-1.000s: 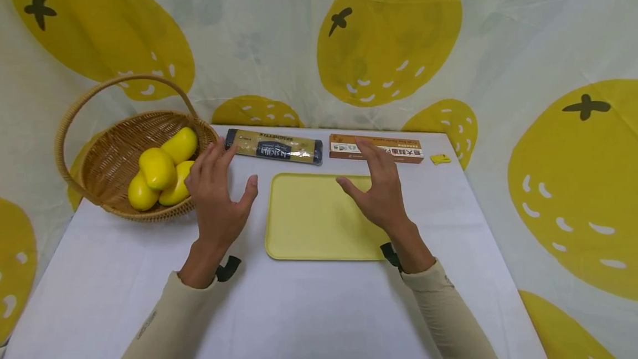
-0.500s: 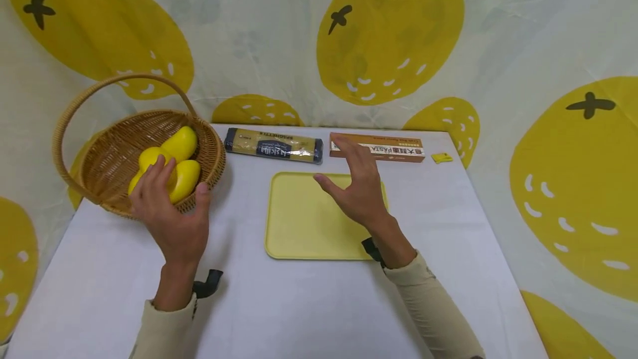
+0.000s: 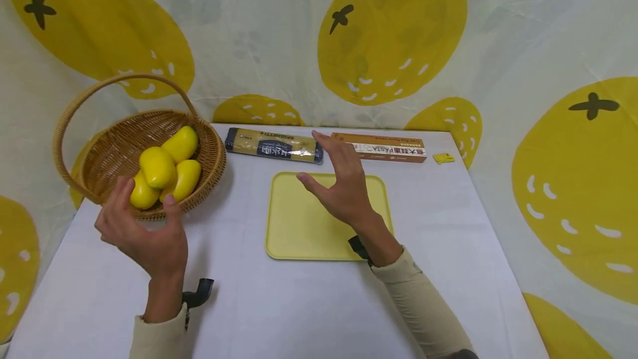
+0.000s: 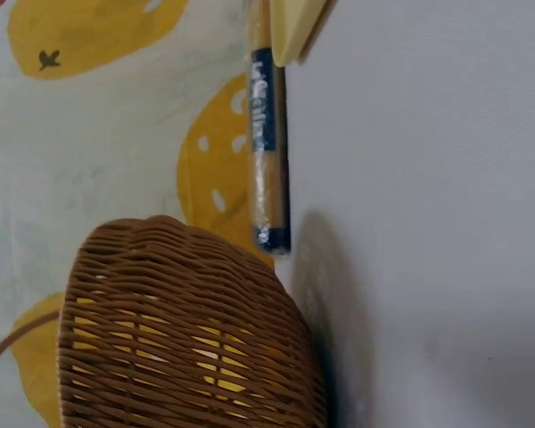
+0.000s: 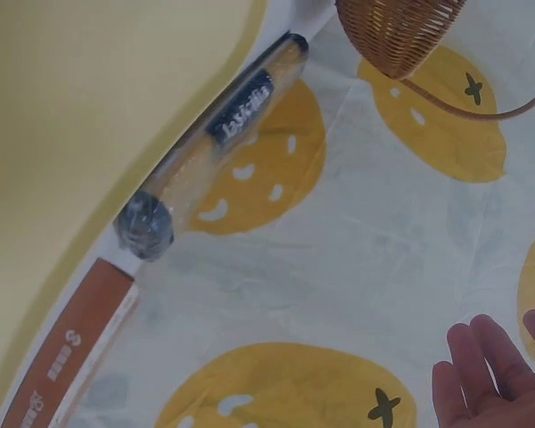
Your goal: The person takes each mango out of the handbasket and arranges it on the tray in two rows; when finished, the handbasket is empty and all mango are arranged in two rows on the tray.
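Left hand [image 3: 147, 240] has swung to near side of the basket [image 3: 112, 154] at worktop [image 3: 279, 312] far-left corner, right hand [image 3: 344, 190] drifted left over the tray [image 3: 294, 223], fingers and thumbs apart, so nothing's held.

The basket [image 3: 111, 160] is rough wicker, the fruits [image 3: 158, 167] smooth and glossy

The basket [image 3: 114, 148] stands on the left of the surface [image 3: 279, 309], the fruit [image 3: 158, 167] inside it. The tray [image 3: 294, 215] lies right of the basket. Behind the tray lie the spaghetti packet [image 3: 274, 145], left, and the box [image 3: 391, 148], right, with the sachet [image 3: 443, 158] right of the box.
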Motion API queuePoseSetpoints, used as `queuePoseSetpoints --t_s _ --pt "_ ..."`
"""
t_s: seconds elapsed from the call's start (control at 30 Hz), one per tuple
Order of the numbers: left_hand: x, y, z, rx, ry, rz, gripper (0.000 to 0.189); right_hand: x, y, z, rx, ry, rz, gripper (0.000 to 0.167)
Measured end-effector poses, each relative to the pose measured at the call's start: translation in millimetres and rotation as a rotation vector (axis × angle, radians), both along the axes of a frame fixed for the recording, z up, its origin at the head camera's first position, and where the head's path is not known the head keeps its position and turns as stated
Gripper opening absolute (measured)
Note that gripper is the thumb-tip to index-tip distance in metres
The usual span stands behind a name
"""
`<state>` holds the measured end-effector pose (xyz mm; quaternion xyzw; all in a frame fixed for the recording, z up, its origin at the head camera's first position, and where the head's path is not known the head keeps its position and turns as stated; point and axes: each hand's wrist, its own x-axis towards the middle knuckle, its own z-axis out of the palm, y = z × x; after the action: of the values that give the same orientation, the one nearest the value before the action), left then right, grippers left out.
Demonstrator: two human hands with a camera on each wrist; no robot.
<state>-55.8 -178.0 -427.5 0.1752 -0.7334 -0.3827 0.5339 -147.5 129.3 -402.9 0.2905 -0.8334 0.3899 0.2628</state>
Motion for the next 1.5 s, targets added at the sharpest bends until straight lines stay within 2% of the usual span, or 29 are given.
queuePoseSetpoints --t_s 0.13,0.33,0.47,0.57,0.8,1.07,1.27,1.5 --pt "2.3 -5.6 -5.2 0.011 0.021 0.042 0.048 0.5 -8.1 2.2 -0.014 0.008 0.017 0.078" --pt "9.0 -7.4 -5.4 0.052 0.04 0.073 0.048 1.0 -18.4 4.9 -0.026 0.019 0.036 0.077" --pt "14.5 -9.1 -7.3 0.095 0.024 0.094 0.051 1.3 -24.8 6.4 -0.034 0.023 0.048 0.077" --pt "15.7 -12.3 -10.9 0.13 -0.002 0.067 0.053 1.0 -29.9 7.5 -0.039 0.024 0.066 0.077" --pt "12.5 -19.4 -21.8 0.272 -0.07 -0.02 0.057 1.6 -43.3 11.2 -0.041 0.028 0.096 0.075" --pt "11.7 -23.5 -30.0 0.34 -0.137 -0.087 0.059 1.3 -63.4 12.2 -0.047 0.04 0.128 0.075" --pt "7.9 -29.4 -32.2 0.437 -0.149 -0.132 0.063 1.7 -82.6 13.8 -0.036 0.048 0.177 0.074" --pt "5.9 -36.2 -34.1 0.483 -0.141 -0.167 0.07 0.9 -108.8 14.4 -0.016 0.026 0.217 0.075"
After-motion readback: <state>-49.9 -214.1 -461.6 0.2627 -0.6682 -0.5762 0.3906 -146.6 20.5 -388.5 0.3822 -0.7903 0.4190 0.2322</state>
